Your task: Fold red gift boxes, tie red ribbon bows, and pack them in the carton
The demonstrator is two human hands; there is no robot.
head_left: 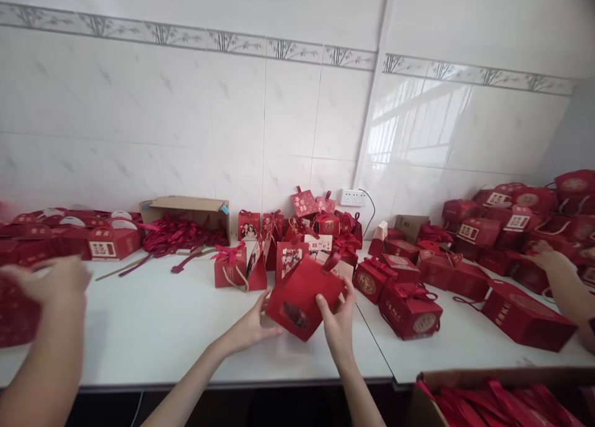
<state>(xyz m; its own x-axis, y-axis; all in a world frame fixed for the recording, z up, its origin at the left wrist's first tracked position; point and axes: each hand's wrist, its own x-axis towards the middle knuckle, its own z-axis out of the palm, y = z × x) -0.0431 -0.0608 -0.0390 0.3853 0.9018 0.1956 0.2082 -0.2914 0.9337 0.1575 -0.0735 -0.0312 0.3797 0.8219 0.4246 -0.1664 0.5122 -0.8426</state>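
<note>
A red gift box with a dark oval window in its face is held up in front of me, tilted, over the table's near part. My left hand grips its lower left edge. My right hand holds the right side, thumb on the front face. A short ribbon loop sticks out at its top. Just behind stand small red boxes, among them one with a pink bow and rope handle and a picture-printed box.
A cardboard box of red ribbons lies on its side at the back left. Red boxes crowd the right. Co-workers' hands reach in at left and right. A ribbon-filled carton stands at the front right. A power strip is on the wall.
</note>
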